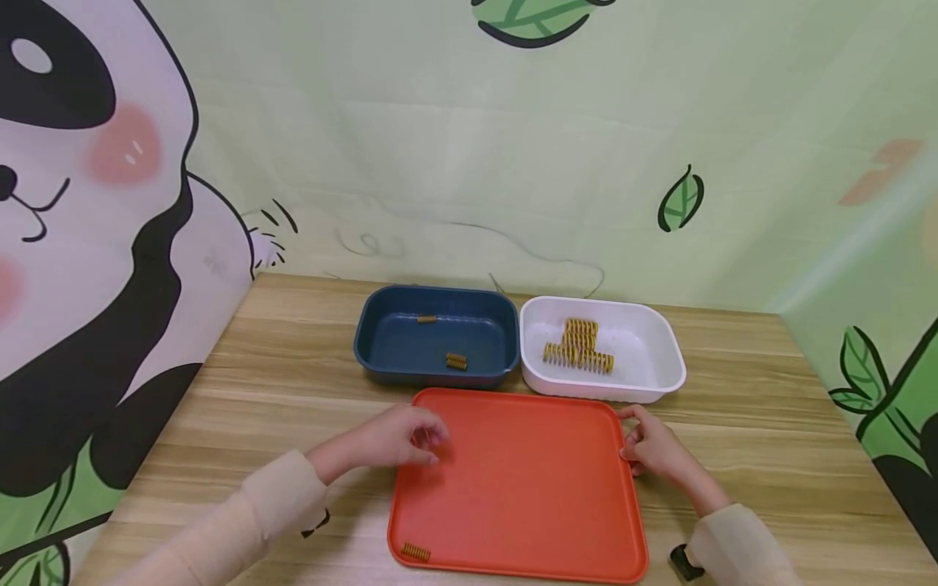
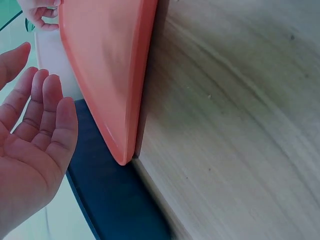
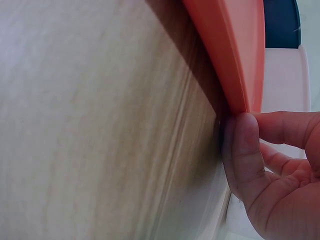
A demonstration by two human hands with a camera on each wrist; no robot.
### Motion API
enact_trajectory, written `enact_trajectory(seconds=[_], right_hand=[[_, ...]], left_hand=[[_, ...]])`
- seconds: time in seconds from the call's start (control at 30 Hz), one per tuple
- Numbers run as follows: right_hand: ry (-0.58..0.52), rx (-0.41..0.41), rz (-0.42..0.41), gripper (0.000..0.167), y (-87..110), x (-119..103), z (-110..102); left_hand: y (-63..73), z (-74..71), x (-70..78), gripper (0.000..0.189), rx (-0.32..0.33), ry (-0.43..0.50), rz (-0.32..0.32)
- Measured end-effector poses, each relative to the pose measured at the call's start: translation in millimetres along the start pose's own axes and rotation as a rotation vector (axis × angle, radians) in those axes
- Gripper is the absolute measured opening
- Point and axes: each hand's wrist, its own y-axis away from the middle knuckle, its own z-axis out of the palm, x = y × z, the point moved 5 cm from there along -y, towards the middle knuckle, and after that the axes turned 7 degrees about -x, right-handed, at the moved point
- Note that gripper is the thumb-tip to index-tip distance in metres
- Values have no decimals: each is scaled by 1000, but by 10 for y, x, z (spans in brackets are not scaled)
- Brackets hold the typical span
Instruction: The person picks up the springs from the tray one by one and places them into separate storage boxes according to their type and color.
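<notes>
A red tray (image 1: pixel 523 480) lies on the wooden table, its far edge close to two bins. My right hand (image 1: pixel 652 443) pinches the tray's right rim near the far corner; in the right wrist view the thumb and fingers close on the red edge (image 3: pixel 227 55). Over the tray's left side hovers my left hand (image 1: pixel 396 439), and its fingers are loosely bent around nothing. In the left wrist view that palm (image 2: pixel 30 155) shows bare. One brass-coloured coil spring (image 1: pixel 416 553) lies in the tray's near left corner.
Behind the tray, a dark blue bin (image 1: pixel 399 350) holds a few brass-coloured springs (image 1: pixel 456 360). Touching its right side is a white bin (image 1: pixel 645 358) with several larger springs (image 1: pixel 579 346). A printed cloth backdrop (image 1: pixel 410 155) rises at the table's (image 1: pixel 293 350) far edge.
</notes>
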Motion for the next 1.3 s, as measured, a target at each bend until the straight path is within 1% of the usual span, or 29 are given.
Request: enact_trajectory(seconds=[0.1, 0.2, 0.33, 0.4, 0.73, 0.87, 1.13, 1.3], right_hand=[[0, -1, 0, 51, 0, 1, 2], [0, 0, -4, 51, 0, 0, 1], [1, 1, -9, 51, -2, -1, -3], [0, -1, -9, 51, -2, -3, -3], [-7, -13, -9, 52, 13, -31, 1], [-3, -15, -6, 51, 12, -30, 1], [-4, -22, -1, 51, 11, -28, 1], [-7, -19, 7, 50, 15, -25, 3]], left_hand=[[22, 35, 3, 21, -21, 12, -12], [48, 58, 12, 21, -35, 12, -2], [71, 84, 11, 22, -41, -1, 3], [81, 96, 4, 22, -45, -1, -4], [122, 166, 5, 25, -87, 52, -17], [133, 200, -5, 26, -95, 49, -24], [155, 220, 17, 27, -110, 51, -27], [177, 263, 53, 28, -144, 38, -16]])
